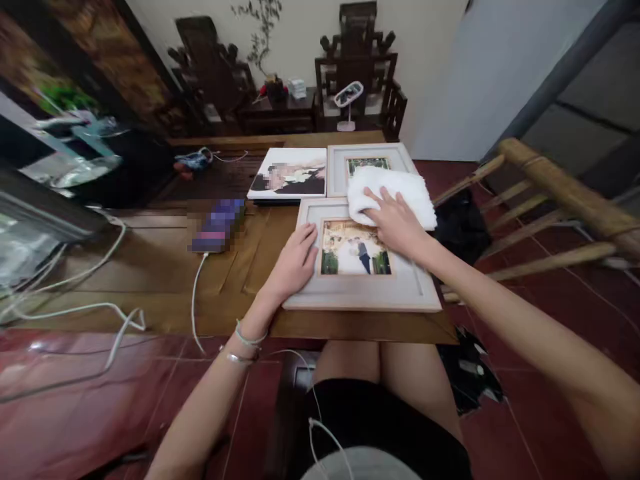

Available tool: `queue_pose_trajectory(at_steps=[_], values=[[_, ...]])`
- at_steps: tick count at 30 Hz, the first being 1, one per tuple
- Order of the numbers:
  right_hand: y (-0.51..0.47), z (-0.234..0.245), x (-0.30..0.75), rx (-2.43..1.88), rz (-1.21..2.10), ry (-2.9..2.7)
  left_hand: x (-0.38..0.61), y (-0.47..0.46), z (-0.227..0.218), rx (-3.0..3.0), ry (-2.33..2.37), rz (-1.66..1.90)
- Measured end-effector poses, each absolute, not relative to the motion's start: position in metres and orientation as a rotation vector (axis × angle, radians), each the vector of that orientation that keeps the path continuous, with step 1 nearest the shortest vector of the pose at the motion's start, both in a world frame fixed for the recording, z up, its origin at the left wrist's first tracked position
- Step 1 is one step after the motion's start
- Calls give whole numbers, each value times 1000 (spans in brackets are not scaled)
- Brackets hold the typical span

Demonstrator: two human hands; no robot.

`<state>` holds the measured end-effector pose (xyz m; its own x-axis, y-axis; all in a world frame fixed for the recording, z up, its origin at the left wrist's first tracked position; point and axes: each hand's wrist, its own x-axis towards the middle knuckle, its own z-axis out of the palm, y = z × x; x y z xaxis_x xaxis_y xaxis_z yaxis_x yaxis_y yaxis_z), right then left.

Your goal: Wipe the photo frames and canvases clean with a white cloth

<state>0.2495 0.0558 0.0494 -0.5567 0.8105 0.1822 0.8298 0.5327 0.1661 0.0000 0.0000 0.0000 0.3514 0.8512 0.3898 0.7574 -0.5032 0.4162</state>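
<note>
A pale framed photo (400, 287) lies flat on the low wooden table (165, 267) in front of me. My left hand (296, 259) rests flat on the frame's left border, fingers stretched out. My right hand (397, 223) presses down on a folded white cloth (410, 190), which lies over the frame's upper right corner. Fingers of that hand are spread on the cloth. A second framed photo (340, 163) sits just behind, partly under the cloth. An unframed print (290, 175) lies to its left.
A phone (217, 225) with a white charging cable (194, 293) lies on the table at left. More white cables (75, 310) trail off the left edge. A bamboo chair (550, 193) stands at right. Dark carved furniture (357, 73) lines the back wall.
</note>
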Motion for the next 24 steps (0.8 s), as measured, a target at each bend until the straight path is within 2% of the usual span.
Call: queue_pose_trajectory(at_steps=[5,8,12,15,19,24], values=[[17,56,241,-1370,-317,-2912,1,0,-1,2450,1487,838],[-24,72,243,-1327,-152,-3014,2,1,0,2445,1497,836],[-77,96,248,-1033,170,-3120,3,0,0,2416,1511,852],[-99,102,243,-922,238,-3096,2,1,0,2414,1511,861],[-92,91,227,-1040,244,-3073,1,2,-1,2435,1503,855],[-33,62,224,-1066,127,-2953,0,2,-1,2473,1493,827]])
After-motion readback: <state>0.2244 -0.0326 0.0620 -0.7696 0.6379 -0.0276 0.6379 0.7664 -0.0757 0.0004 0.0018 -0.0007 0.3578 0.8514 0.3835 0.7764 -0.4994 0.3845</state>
